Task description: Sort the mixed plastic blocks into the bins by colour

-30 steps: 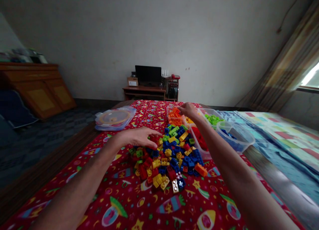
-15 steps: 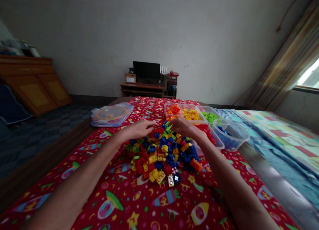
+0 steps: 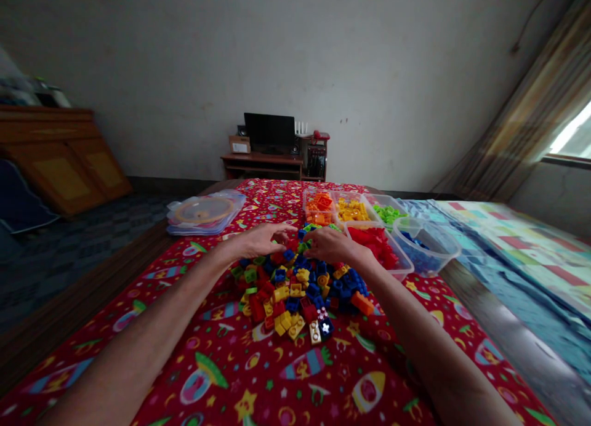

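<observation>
A mixed heap of plastic toy building bricks (image 3: 295,290) in red, yellow, blue, green and orange lies on a red printed cloth (image 3: 258,370). Over the heap's far left part is my left hand (image 3: 261,240), its index finger and thumb apart and nothing visible between them. My right hand (image 3: 332,244) is at the far right part of the heap, fingers bent down among the bricks. Its fingertips are close to green and blue pieces, and what they grip, if anything, is hidden.
Clear tubs at the right hold orange bricks (image 3: 319,207), yellow bricks (image 3: 351,210), green bricks (image 3: 388,215) and red bricks (image 3: 376,246). Beside them stands a round clear tub (image 3: 441,253) with blue bricks. Stacked plastic lids (image 3: 203,213) lie at the left edge.
My right hand has moved slightly left and nearer to me, down onto the heap, uncovering more of the red-brick tub. My left hand remains over the heap's far left part.
</observation>
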A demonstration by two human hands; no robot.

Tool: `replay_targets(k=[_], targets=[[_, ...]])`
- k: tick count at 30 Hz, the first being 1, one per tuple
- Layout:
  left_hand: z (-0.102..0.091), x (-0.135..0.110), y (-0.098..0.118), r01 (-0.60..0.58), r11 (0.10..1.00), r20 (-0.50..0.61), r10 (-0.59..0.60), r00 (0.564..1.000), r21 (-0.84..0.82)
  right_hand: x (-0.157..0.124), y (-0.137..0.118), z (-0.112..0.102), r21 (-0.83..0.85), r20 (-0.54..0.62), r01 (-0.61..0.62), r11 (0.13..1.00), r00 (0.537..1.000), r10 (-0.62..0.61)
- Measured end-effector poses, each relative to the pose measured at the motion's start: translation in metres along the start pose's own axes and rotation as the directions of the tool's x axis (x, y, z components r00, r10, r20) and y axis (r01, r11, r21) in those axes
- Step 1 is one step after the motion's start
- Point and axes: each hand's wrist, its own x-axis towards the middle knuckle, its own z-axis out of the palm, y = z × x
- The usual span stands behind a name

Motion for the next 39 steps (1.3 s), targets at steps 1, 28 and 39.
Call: replay_targets(k=[1, 28, 39], targets=[[0.000, 0.000, 0.001, -0.002, 0.999, -0.041, 0.000, 0.999, -0.044, 0.000, -0.002, -0.001, 0.030, -0.056, 0.003, 1.000, 0.998, -0.001], [0.017, 0.000, 0.031, -0.086, 0.900, -0.324, -0.064, 0.944, -0.427, 0.001, -0.013, -0.016, 0.445, -0.285, 0.104, 0.889, 0.958, 0.031], [-0.002, 0.009, -0.013, -0.044, 0.999, -0.247, 0.047, 0.968, 0.015, -0.073, 0.070, -0.091, 0.147, -0.034, -0.306, 0.941, 0.949, 0.314]])
